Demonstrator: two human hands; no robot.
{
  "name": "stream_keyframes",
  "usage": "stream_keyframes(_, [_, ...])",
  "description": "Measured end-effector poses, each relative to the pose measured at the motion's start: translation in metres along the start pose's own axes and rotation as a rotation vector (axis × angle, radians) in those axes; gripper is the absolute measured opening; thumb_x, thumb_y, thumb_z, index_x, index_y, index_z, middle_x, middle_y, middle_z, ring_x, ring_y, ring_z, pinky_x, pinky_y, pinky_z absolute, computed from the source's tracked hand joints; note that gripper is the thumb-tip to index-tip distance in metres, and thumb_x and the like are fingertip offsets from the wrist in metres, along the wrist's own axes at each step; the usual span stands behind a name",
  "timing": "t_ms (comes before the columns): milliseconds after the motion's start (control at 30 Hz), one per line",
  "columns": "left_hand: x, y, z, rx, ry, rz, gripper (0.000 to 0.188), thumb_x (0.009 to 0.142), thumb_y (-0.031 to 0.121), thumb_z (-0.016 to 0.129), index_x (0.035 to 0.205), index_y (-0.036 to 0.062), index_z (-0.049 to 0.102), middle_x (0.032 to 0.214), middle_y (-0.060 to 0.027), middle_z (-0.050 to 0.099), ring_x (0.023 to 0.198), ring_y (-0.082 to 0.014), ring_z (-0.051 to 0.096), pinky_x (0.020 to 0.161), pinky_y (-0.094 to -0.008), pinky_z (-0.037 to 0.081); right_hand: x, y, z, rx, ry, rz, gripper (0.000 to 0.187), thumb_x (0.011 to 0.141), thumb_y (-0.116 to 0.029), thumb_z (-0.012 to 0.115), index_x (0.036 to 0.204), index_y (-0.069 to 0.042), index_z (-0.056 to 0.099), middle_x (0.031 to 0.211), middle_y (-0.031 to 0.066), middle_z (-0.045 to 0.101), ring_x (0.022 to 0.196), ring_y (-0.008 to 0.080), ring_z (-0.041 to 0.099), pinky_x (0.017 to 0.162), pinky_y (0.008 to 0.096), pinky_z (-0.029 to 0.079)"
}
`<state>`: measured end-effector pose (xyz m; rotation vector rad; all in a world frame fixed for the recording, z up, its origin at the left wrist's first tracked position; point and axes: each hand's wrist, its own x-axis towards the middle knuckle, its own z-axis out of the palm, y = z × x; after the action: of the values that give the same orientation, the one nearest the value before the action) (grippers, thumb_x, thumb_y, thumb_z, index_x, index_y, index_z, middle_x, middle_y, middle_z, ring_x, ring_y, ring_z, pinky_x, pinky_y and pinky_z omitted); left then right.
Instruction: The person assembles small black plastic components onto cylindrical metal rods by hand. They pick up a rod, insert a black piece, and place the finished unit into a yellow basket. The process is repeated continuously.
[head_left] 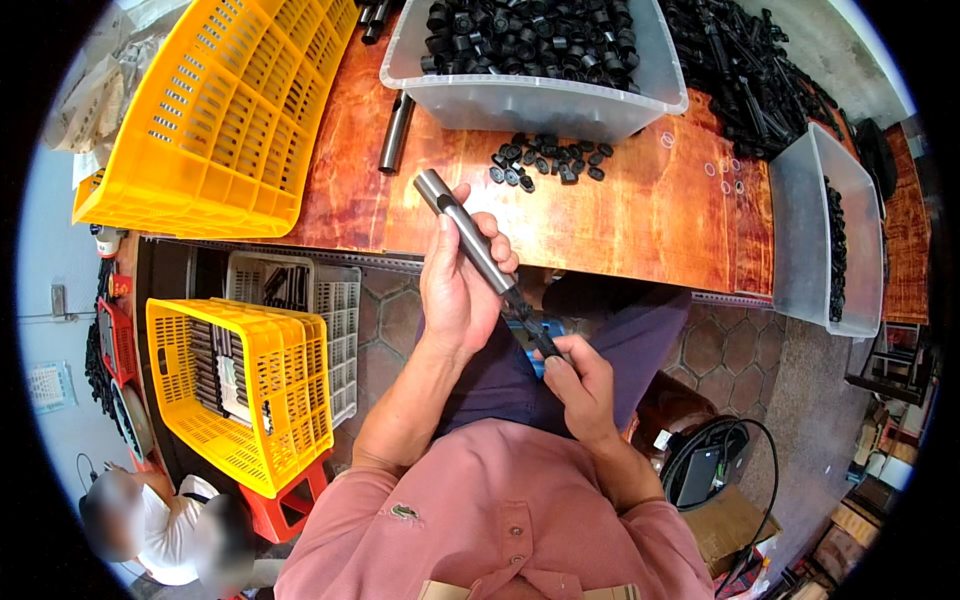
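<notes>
My left hand (458, 295) is closed round a shiny grey metal tube (472, 238), which slants from upper left to lower right above my lap and has a cutout near its upper end. At the tube's lower end is a slim black part (527, 318); how far it reaches inside is hidden. My right hand (582, 382) pinches the far end of that black part between thumb and fingers. Behind it, a blue object (550, 327) shows at my lap, mostly covered. Small black caps (545, 157) lie scattered on the wooden table (640, 225) beyond my hands.
A clear bin (540, 105) of black caps stands on the table, with another metal tube (396, 135) beside it. Black parts (735, 75) heap at back right, near a second bin (810, 230). Yellow crates (230, 120) stand left; a person (175, 530) is at lower left.
</notes>
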<state>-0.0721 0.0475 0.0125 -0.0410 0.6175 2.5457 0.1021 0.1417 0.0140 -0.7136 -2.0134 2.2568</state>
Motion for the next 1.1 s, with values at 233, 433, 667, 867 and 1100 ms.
stream_keyframes(233, [-0.005, -0.007, -0.002, 0.06, -0.042, 0.023, 0.042, 0.108, 0.036, 0.039, 0.142, 0.0113, 0.039, 0.093, -0.006, 0.056, 0.076, -0.0168, 0.055, 0.068, -0.0325, 0.047, 0.009, -0.005, 0.012, -0.214, 0.088, -0.156, 0.012, 0.096, -0.009, 0.059, 0.102, 0.0, 0.063, 0.072, 0.0012, 0.06, 0.066, 0.0074, 0.052, 0.062, 0.0258, 0.044])
stream_keyframes(433, [-0.007, -0.012, -0.002, 0.076, -0.046, 0.0, 0.044, 0.108, 0.035, 0.041, 0.141, 0.0068, 0.039, 0.095, -0.0069, 0.058, 0.078, -0.0169, 0.057, 0.071, -0.0331, 0.05, 0.011, -0.004, 0.017, -0.279, 0.113, -0.229, 0.012, 0.095, -0.008, 0.059, 0.102, 0.001, 0.064, 0.071, -0.0003, 0.058, 0.065, 0.0059, 0.049, 0.059, 0.0251, 0.042])
stream_keyframes(667, [-0.02, -0.018, 0.0, 0.307, 0.043, -0.089, 0.045, 0.108, 0.034, 0.043, 0.138, -0.0004, 0.04, 0.1, -0.0108, 0.061, 0.086, -0.0206, 0.064, 0.083, -0.0353, 0.053, 0.016, -0.009, 0.013, -0.314, 0.119, -0.133, 0.018, 0.096, -0.016, 0.061, 0.105, 0.0, 0.06, 0.077, 0.0161, 0.065, 0.069, 0.0273, 0.067, 0.065, 0.0362, 0.051])
stream_keyframes(867, [-0.039, -0.024, 0.003, 0.292, 0.028, -0.187, 0.043, 0.107, 0.036, 0.042, 0.136, 0.0044, 0.042, 0.104, -0.0133, 0.062, 0.086, -0.0234, 0.066, 0.077, -0.0357, 0.056, 0.018, 0.001, 0.018, -0.386, 0.134, -0.165, 0.021, 0.097, -0.018, 0.06, 0.109, -0.001, 0.058, 0.082, 0.0183, 0.067, 0.076, 0.0323, 0.07, 0.067, 0.0387, 0.051])
stream_keyframes(1100, [-0.043, -0.026, 0.002, 0.475, -0.079, -0.22, 0.045, 0.106, 0.029, 0.048, 0.14, 0.0009, 0.041, 0.11, -0.0138, 0.063, 0.09, -0.02, 0.065, 0.082, -0.0341, 0.054, 0.016, 0.012, 0.016, -0.298, 0.168, -0.211, 0.015, 0.096, -0.012, 0.058, 0.104, -0.001, 0.059, 0.071, 0.0026, 0.06, 0.065, 0.008, 0.056, 0.058, 0.0255, 0.044])
